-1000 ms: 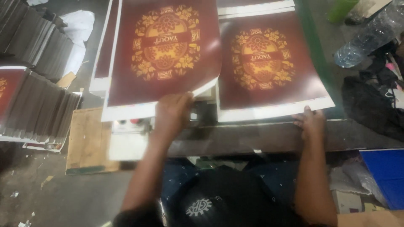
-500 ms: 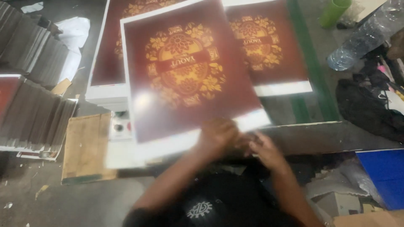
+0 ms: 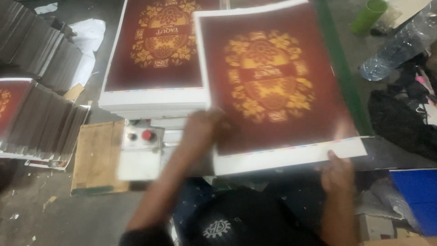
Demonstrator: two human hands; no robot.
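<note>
Printed sheet [image 3: 273, 86], dark red with a gold ornamental design and a white margin, now lies held at an angle over the right side of the work surface, its near white edge toward six o'clock. Half a second ago the same sheet sat nearer the middle with both hands bunched together at its lower edge; since then it has swung toward three o'clock and the hands have spread apart, which suggests it is being carried across from one pile to the other. Left hand [image 3: 205, 127] pinches the sheet's lower left corner, blurred by motion, and right hand [image 3: 337, 171] grasps the lower right edge from beneath, thumb on the white border. At ten o'clock from the sheet rests the stack of matching prints [image 3: 159, 50], its top copy exposed. Just below that stack sits a grey control box [image 3: 139, 152] with a red button. Fanned piles of boards [image 3: 41, 114] fill the nine o'clock side, so room there is tight. Toward two o'clock a green cup [image 3: 368, 16] and a plastic bottle [image 3: 396, 48] lie beyond the green table edge [image 3: 339, 68], near the sheet's far corner.
</note>
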